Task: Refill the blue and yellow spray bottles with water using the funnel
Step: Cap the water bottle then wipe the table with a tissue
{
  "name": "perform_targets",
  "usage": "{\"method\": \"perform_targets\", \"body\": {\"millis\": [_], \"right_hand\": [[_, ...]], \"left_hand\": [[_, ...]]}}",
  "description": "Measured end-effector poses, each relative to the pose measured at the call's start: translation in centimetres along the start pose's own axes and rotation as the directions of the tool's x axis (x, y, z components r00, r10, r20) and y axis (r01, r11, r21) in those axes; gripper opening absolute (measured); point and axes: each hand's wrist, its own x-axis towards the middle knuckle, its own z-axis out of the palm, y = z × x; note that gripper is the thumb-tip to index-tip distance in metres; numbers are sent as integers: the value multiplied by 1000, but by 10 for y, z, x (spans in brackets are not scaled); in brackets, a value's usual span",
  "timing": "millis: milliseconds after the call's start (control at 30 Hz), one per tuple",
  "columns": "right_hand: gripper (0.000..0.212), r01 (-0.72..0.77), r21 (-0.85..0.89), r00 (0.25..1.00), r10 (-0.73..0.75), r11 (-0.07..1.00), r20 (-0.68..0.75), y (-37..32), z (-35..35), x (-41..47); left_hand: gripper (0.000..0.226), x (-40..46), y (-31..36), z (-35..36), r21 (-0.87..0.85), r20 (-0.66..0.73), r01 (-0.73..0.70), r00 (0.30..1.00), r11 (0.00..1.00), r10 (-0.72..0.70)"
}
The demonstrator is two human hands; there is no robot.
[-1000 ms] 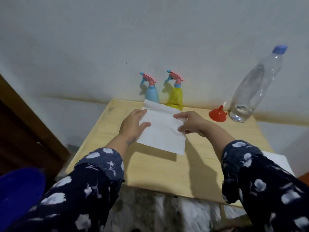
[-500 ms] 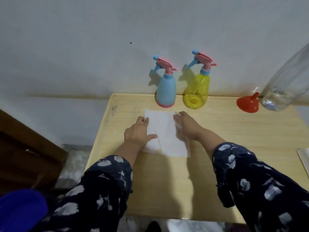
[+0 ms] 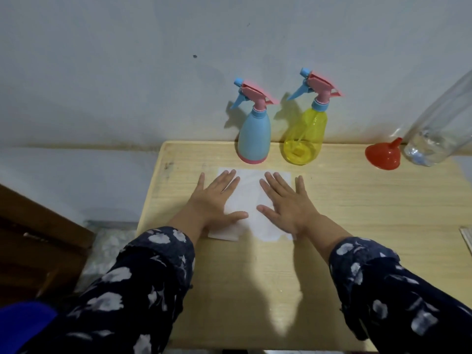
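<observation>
Right now I see 2 hands pressed flat, fingers spread, on a thin white paper sheet (image 3: 249, 192) lying on the pale wood-grain tabletop (image 3: 357, 205): left hand (image 3: 215, 200) on its left half, right hand (image 3: 287, 203) on its right. Neither grip pinches anything. Behind the sheet, against the wall, stand the opaque blue spray bottle (image 3: 254, 139) and the translucent yellow spray bottle (image 3: 307, 134), side by side, both with pink trigger heads. Farther right, the red plastic funnel (image 3: 383, 155) sits mouth-down beside a clear water bottle (image 3: 434, 134).
</observation>
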Motion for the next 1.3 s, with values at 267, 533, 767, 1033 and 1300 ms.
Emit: {"method": "perform_targets", "body": {"millis": [267, 533, 767, 1033, 1300], "right_hand": [[80, 66, -28, 997, -67, 997, -42, 2, 2, 5], [70, 170, -4, 982, -170, 985, -78, -3, 9, -28], [68, 170, 53, 981, -164, 984, -99, -18, 21, -60], [71, 206, 60, 977, -201, 977, -75, -33, 26, -102], [75, 251, 36, 968, -250, 967, -30, -43, 39, -162]], "left_hand": [[105, 0, -12, 8, 19, -56, -115, 992, 993, 115], [59, -39, -9, 16, 11, -177, -232, 957, 973, 230], [51, -73, 6, 23, 64, -225, -221, 947, 973, 230], [51, -118, 28, 32, 124, -185, -176, 963, 977, 197], [58, -176, 67, 47, 98, -104, -110, 987, 989, 120]]}}
